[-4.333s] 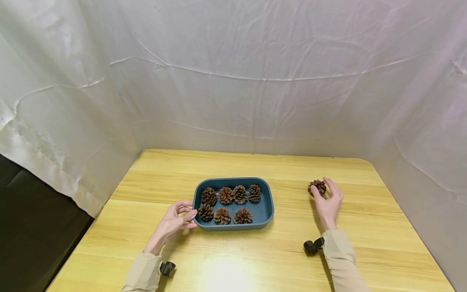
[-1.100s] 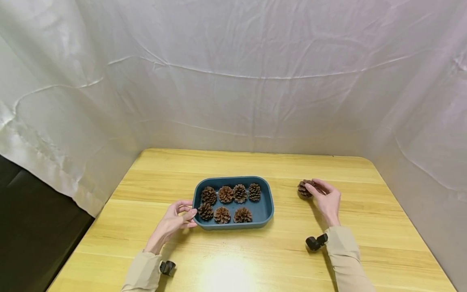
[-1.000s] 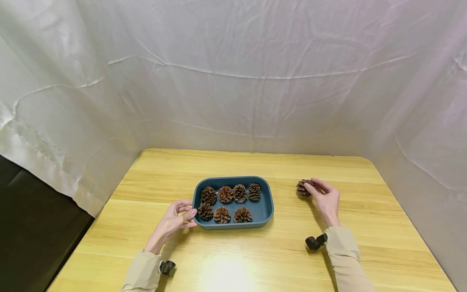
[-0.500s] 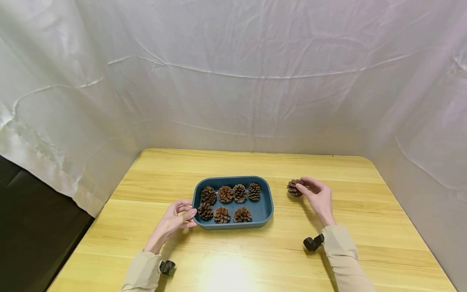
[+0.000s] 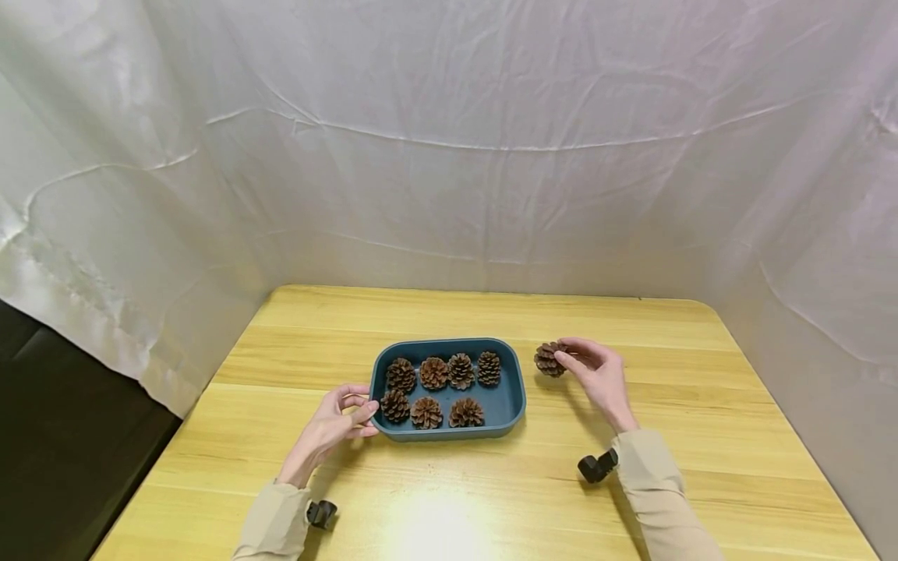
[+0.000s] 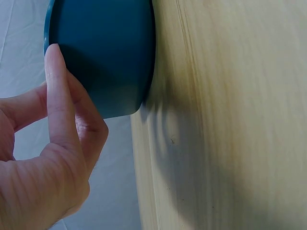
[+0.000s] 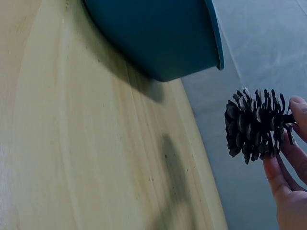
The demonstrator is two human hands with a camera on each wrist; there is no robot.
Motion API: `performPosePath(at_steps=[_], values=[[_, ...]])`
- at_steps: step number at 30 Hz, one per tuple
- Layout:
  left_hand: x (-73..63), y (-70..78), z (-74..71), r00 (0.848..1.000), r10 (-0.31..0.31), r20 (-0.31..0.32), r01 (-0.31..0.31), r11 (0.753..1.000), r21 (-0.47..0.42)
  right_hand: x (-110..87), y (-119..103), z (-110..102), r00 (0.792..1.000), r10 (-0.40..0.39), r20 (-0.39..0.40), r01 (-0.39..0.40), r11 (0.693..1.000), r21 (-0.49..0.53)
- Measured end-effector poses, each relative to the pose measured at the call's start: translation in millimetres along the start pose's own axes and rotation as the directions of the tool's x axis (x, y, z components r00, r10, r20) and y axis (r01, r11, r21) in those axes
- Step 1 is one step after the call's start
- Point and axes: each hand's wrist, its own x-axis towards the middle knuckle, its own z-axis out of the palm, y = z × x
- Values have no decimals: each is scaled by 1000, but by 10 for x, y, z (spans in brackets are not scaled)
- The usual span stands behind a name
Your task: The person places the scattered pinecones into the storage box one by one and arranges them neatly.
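Observation:
A blue rectangular tray (image 5: 456,435) sits mid-table with several brown pine cones (image 5: 426,413) in it, in two rows. My left hand (image 5: 335,425) holds the tray's left end, thumb over the rim; the left wrist view shows the thumb (image 6: 57,91) on the tray wall (image 6: 103,52). Right of the tray, my right hand (image 5: 598,375) pinches a single pine cone (image 5: 550,359) by its base. In the right wrist view that pine cone (image 7: 256,124) is held up off the table, apart from the tray's end wall (image 7: 158,38).
The wooden table (image 5: 449,475) has a bright glare spot near its front. Pale cloth (image 5: 491,156) hangs behind and at both sides. A dark surface (image 5: 63,436) lies left of the table. Small black devices are strapped at both wrists.
My right hand has picked up the pine cone from the right of the table and carried it leftward, close to the tray. The left hand and tray stay in place.

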Motion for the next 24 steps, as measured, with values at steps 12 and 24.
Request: performPosePath(at_steps=[12, 24], values=[[1, 2, -1, 1000, -2, 2, 2, 1000, 5, -10, -109, 118, 990, -118, 78, 116, 993, 23], [2, -9, -4, 1000, -1, -1, 1, 1000, 8, -42, -184, 265, 975, -163, 149, 155, 986, 62]])
